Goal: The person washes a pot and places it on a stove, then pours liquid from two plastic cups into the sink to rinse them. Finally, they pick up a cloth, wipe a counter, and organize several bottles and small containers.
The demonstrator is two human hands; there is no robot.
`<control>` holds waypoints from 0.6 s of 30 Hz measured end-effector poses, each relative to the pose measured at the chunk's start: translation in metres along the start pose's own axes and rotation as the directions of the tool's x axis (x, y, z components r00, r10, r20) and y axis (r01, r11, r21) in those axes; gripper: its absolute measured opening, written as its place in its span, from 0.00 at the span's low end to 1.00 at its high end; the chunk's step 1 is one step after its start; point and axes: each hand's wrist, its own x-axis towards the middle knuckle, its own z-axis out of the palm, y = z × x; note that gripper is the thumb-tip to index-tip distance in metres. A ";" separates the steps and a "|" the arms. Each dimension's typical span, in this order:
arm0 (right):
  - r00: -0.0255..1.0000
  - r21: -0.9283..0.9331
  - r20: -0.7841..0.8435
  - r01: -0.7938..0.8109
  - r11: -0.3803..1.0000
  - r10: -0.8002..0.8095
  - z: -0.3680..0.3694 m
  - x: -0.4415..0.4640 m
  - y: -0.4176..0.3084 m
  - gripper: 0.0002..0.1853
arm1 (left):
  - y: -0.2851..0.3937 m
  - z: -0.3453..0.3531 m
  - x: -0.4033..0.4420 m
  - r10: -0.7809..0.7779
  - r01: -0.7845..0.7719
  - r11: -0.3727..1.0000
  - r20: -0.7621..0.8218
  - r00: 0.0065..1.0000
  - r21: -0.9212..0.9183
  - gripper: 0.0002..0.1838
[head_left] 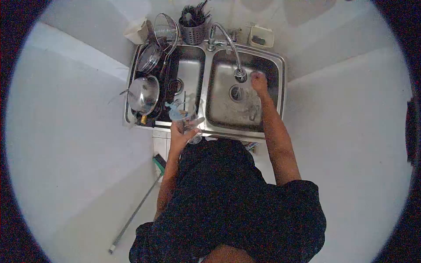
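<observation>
My left hand (179, 136) is wrapped round a clear cup-like container (189, 125) at the front edge of the sink, near the divider. A light blue piece (177, 114) shows at its top; I cannot make out what it is. Over the right basin (228, 116), my right hand (258, 82) is closed, just right of the faucet head (240, 73). Something small and pinkish shows at its fingers, too blurred to name. The flexible metal faucet (228, 37) bends down into this basin.
In the left basin, a metal bowl (144, 95), a glass lid (150, 59) and a strainer (166, 28) are stacked on a dark rack. Behind stand a cutlery holder (193, 34) and a soap tray (262, 36). A green-headed broom (159, 163) leans at left.
</observation>
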 end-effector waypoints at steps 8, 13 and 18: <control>0.697 0.619 0.704 -0.695 0.366 0.134 0.025 0.110 -0.075 0.15 | -0.027 0.021 -0.008 0.067 -0.059 0.996 -0.128 0.990 0.061 0.39; 0.557 0.557 0.830 -0.830 0.022 -0.007 0.029 0.144 -0.089 0.14 | -0.045 0.024 -0.029 0.072 -0.037 0.989 -0.246 0.967 0.146 0.40; 0.737 0.737 0.676 -0.675 -0.044 -0.004 -0.013 0.134 -0.155 0.14 | -0.058 0.040 -0.044 0.116 -0.082 0.991 -0.354 0.928 0.109 0.42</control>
